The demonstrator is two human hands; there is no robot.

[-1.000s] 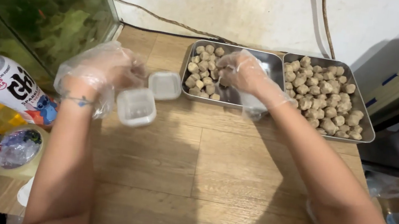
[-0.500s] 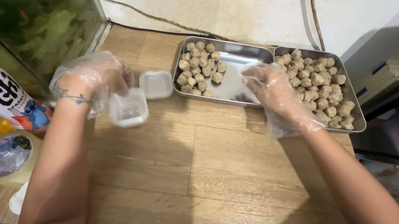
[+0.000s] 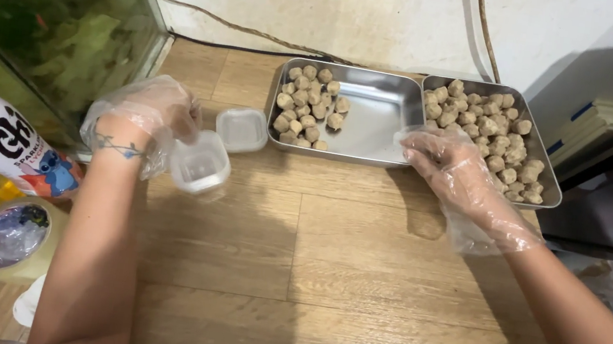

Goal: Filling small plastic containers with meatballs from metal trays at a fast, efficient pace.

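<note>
Wooden planks form the counter, which runs up to a stained white wall, seen from the head camera looking down. Left tray, a shallow steel pan, serves as the landmark: a cluster of small tan balls fills its left side, its right side bare metal. Touching it on the right stands a second steel tray, heaped with the same balls. The right hand, in a loose clear plastic glove, rests at the left tray's right front corner, fingers slightly spread and gripping nothing. Left of the tray and nearer the camera, the gloved left hand holds a small clear plastic container, fingers curled over its rim. A matching clear lid lies on the counter just beside the tray's left edge. Far left of the tray stand a glass aquarium, a soda bottle on its side, and a roll of tape.
</note>
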